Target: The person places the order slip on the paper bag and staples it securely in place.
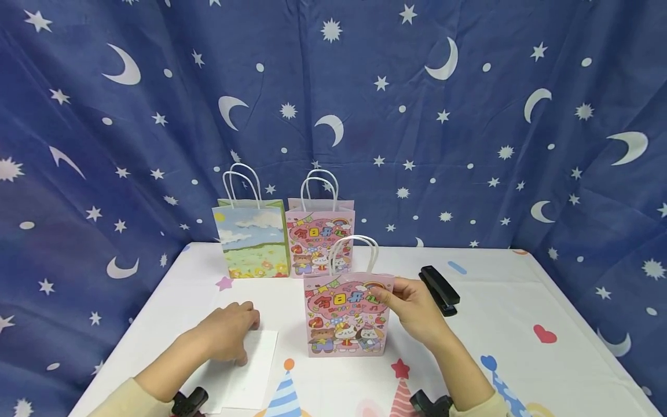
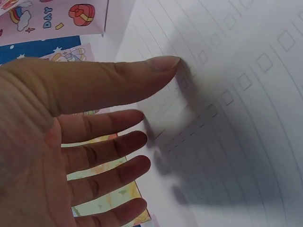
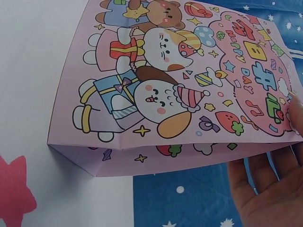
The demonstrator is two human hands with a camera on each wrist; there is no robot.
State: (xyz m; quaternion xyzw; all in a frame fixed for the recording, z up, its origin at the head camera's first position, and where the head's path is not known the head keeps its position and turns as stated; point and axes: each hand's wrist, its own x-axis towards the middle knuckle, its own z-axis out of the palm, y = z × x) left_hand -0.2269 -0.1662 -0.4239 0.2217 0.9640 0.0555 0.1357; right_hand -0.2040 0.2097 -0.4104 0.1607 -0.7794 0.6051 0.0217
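Observation:
My right hand (image 1: 417, 310) pinches the upper right edge of a pink paper gift bag (image 1: 348, 315), thumb on the printed front and fingers behind. The bag stands upright mid-table with its white twisted handles up. Cartoon animals and "Happy Day" lettering cover its front, close up in the right wrist view. At the left, my left hand (image 1: 229, 330) is over white paper sheets (image 1: 255, 370). Its fingers (image 2: 109, 144) are loosely straight and spread, the thumb close over the paper. Lines and rows of small check boxes are printed on the paper (image 2: 227, 137) in the left wrist view.
Behind stand a matching pink gift bag (image 1: 318, 249) and a landscape-print gift bag (image 1: 255, 243), side by side near the table's back edge. A black stapler (image 1: 439, 289) lies beyond my right hand. A blue curtain (image 1: 469, 174) with moons and stars hangs behind the table.

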